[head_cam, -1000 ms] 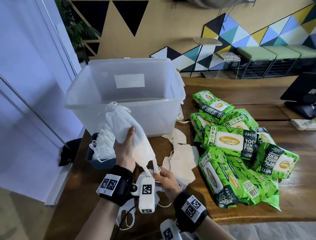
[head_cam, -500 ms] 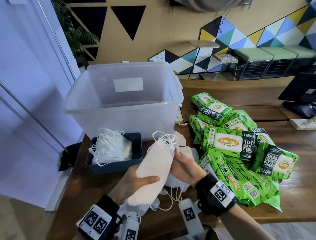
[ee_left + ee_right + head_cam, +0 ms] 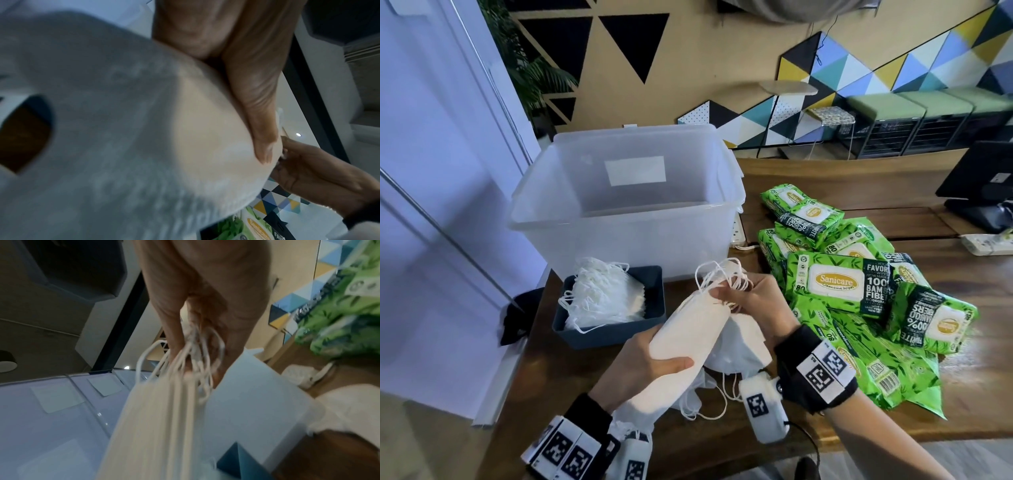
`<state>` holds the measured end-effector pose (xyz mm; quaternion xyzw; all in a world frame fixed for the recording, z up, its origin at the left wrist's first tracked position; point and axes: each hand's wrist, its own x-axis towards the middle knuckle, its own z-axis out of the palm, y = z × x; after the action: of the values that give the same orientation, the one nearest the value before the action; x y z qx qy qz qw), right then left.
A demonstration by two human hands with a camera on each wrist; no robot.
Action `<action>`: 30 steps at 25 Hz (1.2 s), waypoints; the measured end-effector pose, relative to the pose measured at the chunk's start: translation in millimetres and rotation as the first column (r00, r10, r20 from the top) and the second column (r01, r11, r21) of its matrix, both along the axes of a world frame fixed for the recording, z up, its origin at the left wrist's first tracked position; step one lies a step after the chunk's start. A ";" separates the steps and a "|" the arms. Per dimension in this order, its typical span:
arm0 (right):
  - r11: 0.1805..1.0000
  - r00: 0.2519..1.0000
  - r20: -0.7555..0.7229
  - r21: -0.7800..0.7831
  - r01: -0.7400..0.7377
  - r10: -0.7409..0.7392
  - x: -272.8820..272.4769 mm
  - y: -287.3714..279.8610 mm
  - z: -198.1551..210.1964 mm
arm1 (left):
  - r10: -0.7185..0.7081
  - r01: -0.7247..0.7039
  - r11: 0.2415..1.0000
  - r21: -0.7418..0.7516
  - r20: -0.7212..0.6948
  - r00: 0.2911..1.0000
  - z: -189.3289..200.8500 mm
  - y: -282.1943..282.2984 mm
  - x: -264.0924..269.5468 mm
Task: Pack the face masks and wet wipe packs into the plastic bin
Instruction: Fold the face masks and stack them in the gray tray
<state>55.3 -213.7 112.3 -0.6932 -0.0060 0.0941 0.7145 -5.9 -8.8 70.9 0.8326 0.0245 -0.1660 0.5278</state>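
Note:
A stack of white face masks [image 3: 688,329] hangs above the table in front of the clear plastic bin [image 3: 619,240]. My left hand [image 3: 650,363] grips the stack's lower end, thumb across it [image 3: 257,113]. My right hand [image 3: 753,301] pinches the upper end and its ear loops [image 3: 185,363]. More loose masks [image 3: 736,346] lie under the hands. A dark blue tray [image 3: 650,308] left of them holds another heap of masks [image 3: 602,294]. Green wet wipe packs [image 3: 839,281] are piled to the right. From here the bin looks empty.
The wooden table [image 3: 859,425] ends close to me and drops off at the left by a white wall [image 3: 431,205]. A monitor base [image 3: 983,192] and a white power strip [image 3: 986,243] sit at the far right. Another power strip [image 3: 738,233] lies behind the bin.
The mask stack came down from in front of the bin and tilted toward the right. My right hand moved up from the table masks and took hold of the stack's top end and loops.

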 end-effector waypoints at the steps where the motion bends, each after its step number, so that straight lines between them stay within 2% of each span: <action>1: 1.000 1.000 0.029 -0.013 0.004 -0.004 5.2 -4.1 3.8 | 0.000 0.001 1.000 0.016 -0.009 1.000 -2.2 2.3 0.3; 3: 0.996 1.000 -0.022 0.093 -0.008 0.010 14.6 -11.8 13.4 | -0.005 0.006 0.999 0.032 -0.023 1.000 -4.0 5.6 0.2; 6: 0.937 0.981 -0.185 0.349 0.015 0.053 24.6 -12.5 23.1 | -0.030 0.028 0.999 -0.035 -0.044 0.999 -2.1 6.7 1.2; 8: 0.930 0.979 -0.201 0.365 0.033 0.044 31.9 -9.1 26.6 | -0.021 0.018 0.997 -0.071 -0.047 0.999 0.0 5.6 1.6; 11: 0.959 0.980 -0.180 0.282 -0.031 0.084 40.7 -5.5 21.0 | 0.010 -0.014 0.997 -0.075 -0.050 0.999 -0.7 6.8 1.5; 14: 0.973 0.964 -0.154 0.105 -0.204 0.219 42.9 -4.6 3.4 | 0.048 -0.052 0.997 -0.064 -0.075 0.996 -0.8 5.9 1.1; 16: 0.963 0.959 -0.095 0.002 -0.268 0.267 41.0 -7.6 -8.6 | 0.082 -0.088 0.994 -0.070 -0.089 0.993 1.7 4.4 -0.3; 18: 0.978 0.981 0.057 -0.114 -0.177 0.184 33.4 -13.8 -17.9 | 0.105 -0.123 0.980 -0.154 -0.120 0.987 5.6 5.3 -3.7; 20: 0.979 0.954 0.287 -0.202 -0.028 0.086 21.0 -18.1 -27.4 | 0.105 -0.140 0.959 -0.247 -0.150 0.983 7.3 7.8 -5.8; 22: 0.933 0.888 0.420 -0.360 -0.027 0.188 6.2 -12.7 -35.1 | 0.128 -0.173 0.946 -0.275 -0.173 0.977 7.4 8.5 -5.3; 24: 0.874 0.853 0.424 -0.480 -0.072 0.303 -2.7 -0.6 -41.7 | 0.131 -0.182 0.939 -0.293 -0.186 0.974 6.5 7.3 -3.7; 27: 0.928 0.901 0.354 -0.354 -0.119 0.251 0.2 -2.1 -38.5 | 0.094 -0.150 0.944 -0.294 -0.198 0.976 10.1 6.6 -4.5; 30: 0.959 0.957 0.212 -0.245 -0.142 0.196 23.6 -24.0 -29.0 | 0.006 -0.066 0.953 -0.295 -0.201 0.979 10.6 16.6 -8.0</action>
<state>78.8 -237.7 83.3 -0.7734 -0.1391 0.0728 0.6142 -14.0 7.7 81.6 0.7214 0.0666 -0.2403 0.6461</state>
